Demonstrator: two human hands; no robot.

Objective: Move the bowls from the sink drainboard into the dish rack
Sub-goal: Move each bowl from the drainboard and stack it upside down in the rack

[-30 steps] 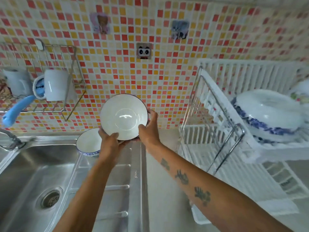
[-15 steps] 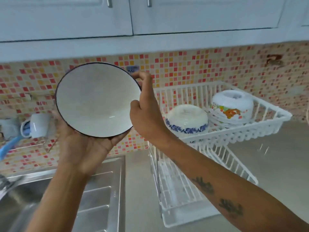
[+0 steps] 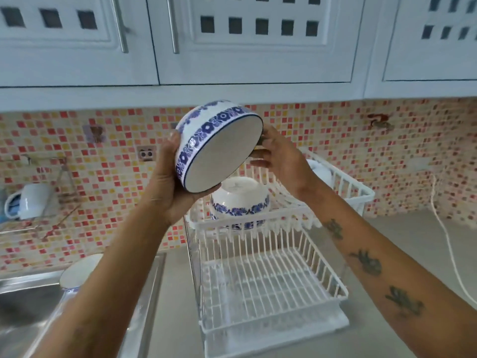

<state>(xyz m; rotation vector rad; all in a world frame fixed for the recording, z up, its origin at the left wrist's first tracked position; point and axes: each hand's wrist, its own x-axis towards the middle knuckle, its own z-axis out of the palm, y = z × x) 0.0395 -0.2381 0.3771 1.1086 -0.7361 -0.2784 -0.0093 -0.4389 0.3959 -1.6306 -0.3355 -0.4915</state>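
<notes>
Fingers [image 3: 169,146] of both hands grasp one bowl [image 3: 206,140]; one bowl in rack [image 3: 258,220], one on drainboard [image 3: 80,271].

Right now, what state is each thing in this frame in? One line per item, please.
Held bowl: tilted, gripped by both hands above the rack.
Left hand: gripping the bowl's base.
Right hand: on the bowl's rim.
Racked bowl: upside down in the upper tier.
Dish rack: lower tier holds nothing.
Drainboard bowl: upright, not yet moved.
Cabinet doors: closed.
</notes>
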